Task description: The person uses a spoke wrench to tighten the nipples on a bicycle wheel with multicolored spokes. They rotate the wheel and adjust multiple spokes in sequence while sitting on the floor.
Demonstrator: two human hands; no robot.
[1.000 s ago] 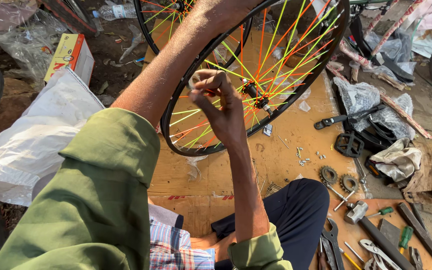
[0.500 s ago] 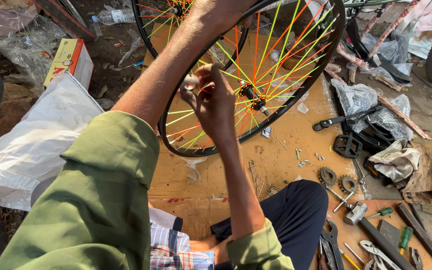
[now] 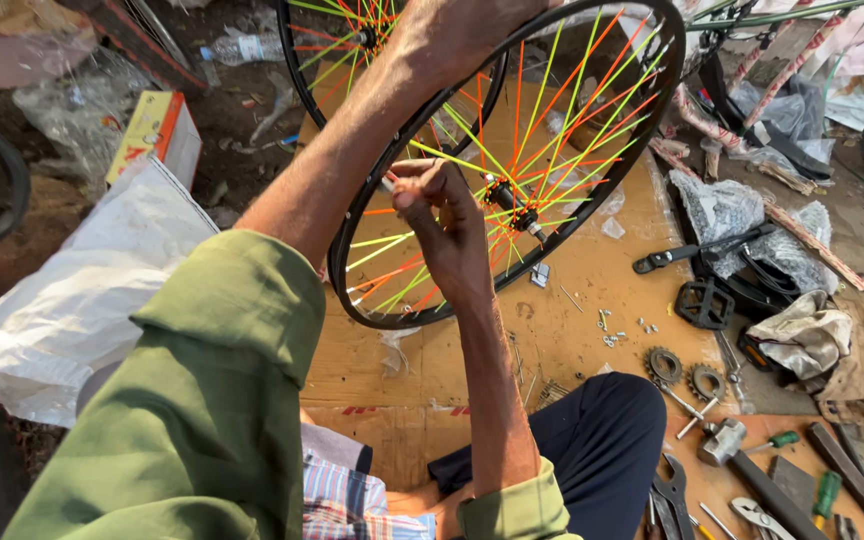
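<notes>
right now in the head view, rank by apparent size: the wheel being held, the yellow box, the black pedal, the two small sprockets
1. wheel
2. yellow box
3. black pedal
4. the two sprockets, which look about alike

The box lies farther away, so its true size is unsure.

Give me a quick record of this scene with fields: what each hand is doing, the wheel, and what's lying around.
left hand: grips the top of the black rim
right hand: fingers pinched at a spoke end by the rim
wheel: bicycle wheel held upright, orange and yellow-green spokes, hub at centre
second wheel: behind, same coloured spokes
surface: cardboard sheet
loose parts: two sprockets, black pedal, small nuts
tools: pliers, green-handled screwdriver
</notes>
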